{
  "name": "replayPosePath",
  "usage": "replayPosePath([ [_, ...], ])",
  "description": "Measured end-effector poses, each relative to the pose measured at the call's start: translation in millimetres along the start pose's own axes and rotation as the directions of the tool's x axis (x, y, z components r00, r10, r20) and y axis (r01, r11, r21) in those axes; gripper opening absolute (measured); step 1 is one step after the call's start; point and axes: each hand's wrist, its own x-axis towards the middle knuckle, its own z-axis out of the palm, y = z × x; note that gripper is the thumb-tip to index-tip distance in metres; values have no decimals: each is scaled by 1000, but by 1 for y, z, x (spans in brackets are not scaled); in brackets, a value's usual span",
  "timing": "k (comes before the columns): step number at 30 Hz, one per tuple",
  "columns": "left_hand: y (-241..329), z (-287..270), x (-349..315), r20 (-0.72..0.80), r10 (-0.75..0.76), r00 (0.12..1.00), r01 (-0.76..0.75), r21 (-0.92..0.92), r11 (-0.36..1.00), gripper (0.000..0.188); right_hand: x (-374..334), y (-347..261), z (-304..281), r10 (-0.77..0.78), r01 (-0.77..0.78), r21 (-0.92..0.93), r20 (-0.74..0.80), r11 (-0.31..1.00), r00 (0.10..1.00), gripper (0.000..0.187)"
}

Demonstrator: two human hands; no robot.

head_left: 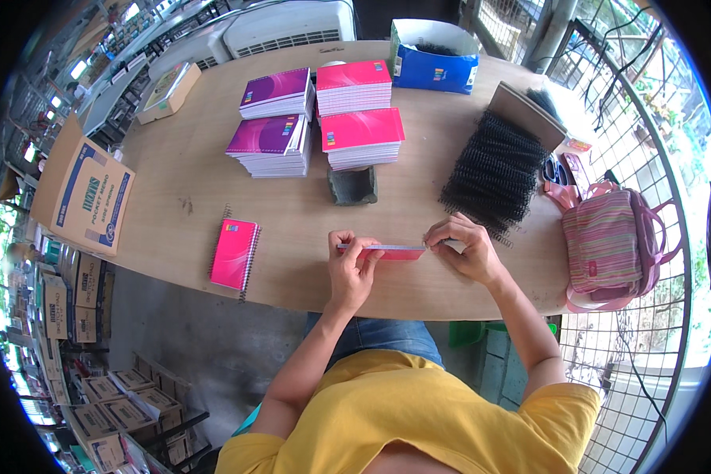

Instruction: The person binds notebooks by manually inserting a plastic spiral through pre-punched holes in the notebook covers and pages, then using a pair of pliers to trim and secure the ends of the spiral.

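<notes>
My left hand point(352, 272) grips a thin pink notebook point(399, 253), held nearly edge-on above the table's near side. At the notebook's right end, my right hand point(468, 246) is closed in a pinch; a small dark bit shows by its fingertips, too small to make out. Left of my hands lies a pink notebook with a black spiral binding point(235, 253). To the right, past my right hand, is a heap of black spiral coils point(490, 170) against a brown board point(527, 117). Beyond my hands sit pink notebook stacks point(362, 130) and purple notebook stacks point(272, 134).
A dark square block point(351, 188) sits before the stacks. A blue-and-white box point(434, 69) stands at the back. An open carton point(87, 189) is at the left edge, a striped pink bag point(608, 249) at the right by the wire mesh point(648, 340).
</notes>
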Motion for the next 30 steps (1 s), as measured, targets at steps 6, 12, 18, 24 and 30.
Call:
replayPosePath([
  [6,-2,3,-1,-24,-10,1000,10,5,1000,18,0,3,3,-10,10,41,23,999,1000,19],
  [12,-3,-1,-2,-24,-19,1000,19,11,1000,21,4,-7,2,127,-139,93,121,986,985,18],
  [18,-5,0,-2,-7,9,1000,-9,17,1000,21,8,-7,2,17,13,-178,164,984,986,17],
  [24,-6,1,-2,-17,31,999,-31,18,999,20,10,-15,11,10,42,-317,161,947,987,15],
  [30,-5,-1,-3,-24,-3,1000,3,11,1000,20,10,-20,21,-61,82,-418,63,905,996,19],
])
